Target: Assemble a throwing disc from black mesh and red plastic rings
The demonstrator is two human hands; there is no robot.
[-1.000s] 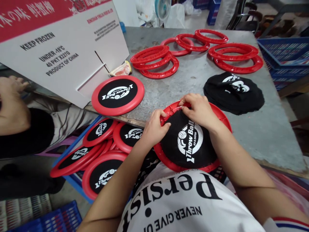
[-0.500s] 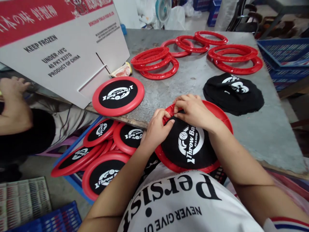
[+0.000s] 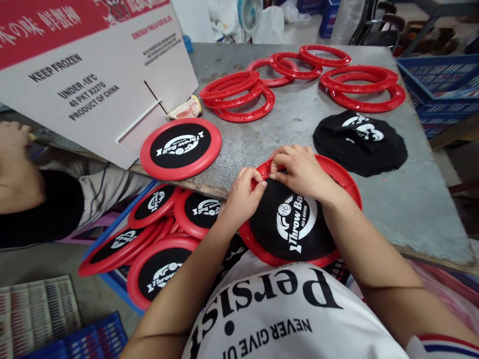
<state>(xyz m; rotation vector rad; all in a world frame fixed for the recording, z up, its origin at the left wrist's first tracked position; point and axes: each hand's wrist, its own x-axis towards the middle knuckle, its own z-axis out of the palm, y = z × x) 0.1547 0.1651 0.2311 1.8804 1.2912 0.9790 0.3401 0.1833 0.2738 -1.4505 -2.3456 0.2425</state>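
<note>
A red ring [image 3: 346,182] rests tilted against my shirt and the table edge, with a black printed mesh cloth [image 3: 262,219] lying inside it. My left hand [image 3: 245,197] pinches the cloth's edge at the ring's upper left rim, thumb and forefinger close together. Right beside it, my right hand [image 3: 299,169] is closed with its fingertips on the same edge of the cloth. Exactly how the cloth meets the rim is hidden under my fingers. A pile of black printed cloths [image 3: 359,152] lies to the right. A finished-looking red and black disc [image 3: 181,148] lies to the left.
Several bare red rings [image 3: 245,115] lie along the table's far side. A white carton [image 3: 97,99] stands at the left. Below the table edge, a blue crate [image 3: 116,279] holds several discs [image 3: 164,264]. Another person's arm [image 3: 17,169] shows at far left.
My hands stay at the same place on the rim, with only slight finger movement. The view has shifted a little; the other person's hand at far left has moved slightly left.
</note>
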